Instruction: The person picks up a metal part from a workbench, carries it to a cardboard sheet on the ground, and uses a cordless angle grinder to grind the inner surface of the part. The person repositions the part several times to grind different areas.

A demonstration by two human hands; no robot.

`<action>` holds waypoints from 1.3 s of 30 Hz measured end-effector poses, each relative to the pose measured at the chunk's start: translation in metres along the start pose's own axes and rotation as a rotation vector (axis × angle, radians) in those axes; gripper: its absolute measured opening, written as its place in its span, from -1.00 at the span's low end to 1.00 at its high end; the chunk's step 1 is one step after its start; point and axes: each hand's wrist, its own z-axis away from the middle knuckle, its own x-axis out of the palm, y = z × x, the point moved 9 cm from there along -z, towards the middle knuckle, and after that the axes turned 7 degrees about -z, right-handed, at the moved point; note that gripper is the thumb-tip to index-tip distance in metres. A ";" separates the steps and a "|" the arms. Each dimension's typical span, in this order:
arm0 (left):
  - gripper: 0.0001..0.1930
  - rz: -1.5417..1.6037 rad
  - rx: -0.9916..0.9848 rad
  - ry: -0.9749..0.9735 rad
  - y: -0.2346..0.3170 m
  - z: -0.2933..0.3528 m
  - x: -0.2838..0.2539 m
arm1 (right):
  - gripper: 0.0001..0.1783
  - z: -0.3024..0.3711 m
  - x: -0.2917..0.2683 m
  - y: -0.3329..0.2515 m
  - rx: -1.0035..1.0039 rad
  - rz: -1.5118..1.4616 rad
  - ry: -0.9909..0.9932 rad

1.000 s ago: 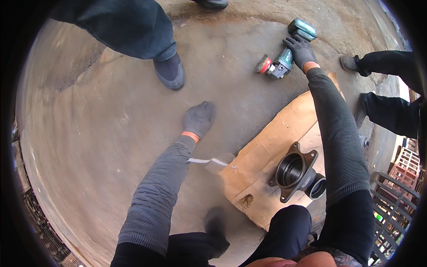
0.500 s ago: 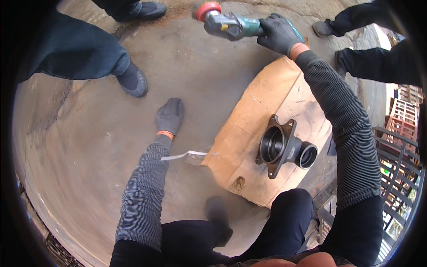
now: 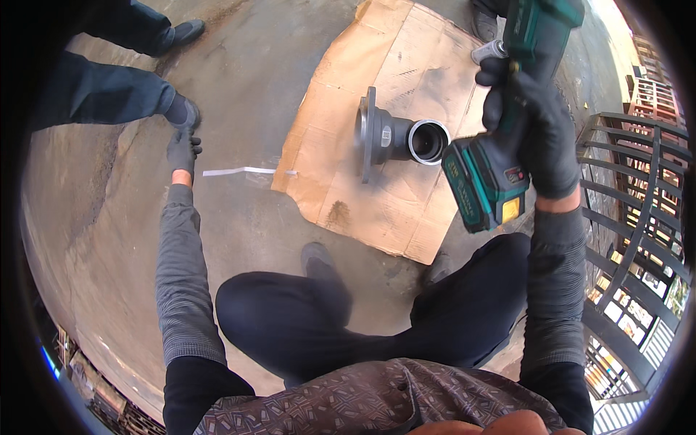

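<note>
My right hand (image 3: 540, 130), in a dark grey glove, is wrapped round a green and black cordless angle grinder (image 3: 538, 43). It holds the grinder raised at the right, battery end (image 3: 487, 183) down; the working end is cut off by the upper edge. A dark metal flanged pipe fitting (image 3: 391, 138) lies on a flattened cardboard sheet (image 3: 348, 196), its round opening facing right, close to the battery in the picture. My left hand (image 3: 183, 151), gloved too, is stretched out at the far left with loosely bent, parted fingers and nothing visible in them.
A pale strip (image 3: 239, 172) reaches from the cardboard's left edge over the concrete floor (image 3: 232, 239). A grey can-shaped thing (image 3: 490, 51) is by the grinder. Another person's legs (image 3: 119, 90) stand at the upper left, a shoe (image 3: 484, 23) at the top. Black metal slats (image 3: 638, 210) line the right.
The grinder has come from the top middle to the right, nearer me, battery end now down; its red brush is out of view. My left hand has moved left and its fingers have loosened.
</note>
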 end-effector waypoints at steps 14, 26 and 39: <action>0.09 -0.646 0.514 -0.990 0.098 0.561 0.240 | -0.69 0.196 -0.070 0.227 0.517 -0.157 0.377; -0.30 0.021 0.226 -1.018 0.035 0.555 0.324 | -0.66 0.175 -0.063 0.249 0.558 -0.139 0.377; -0.44 0.097 0.357 -0.972 0.050 0.531 0.308 | -0.70 0.154 -0.050 0.250 0.528 -0.065 0.406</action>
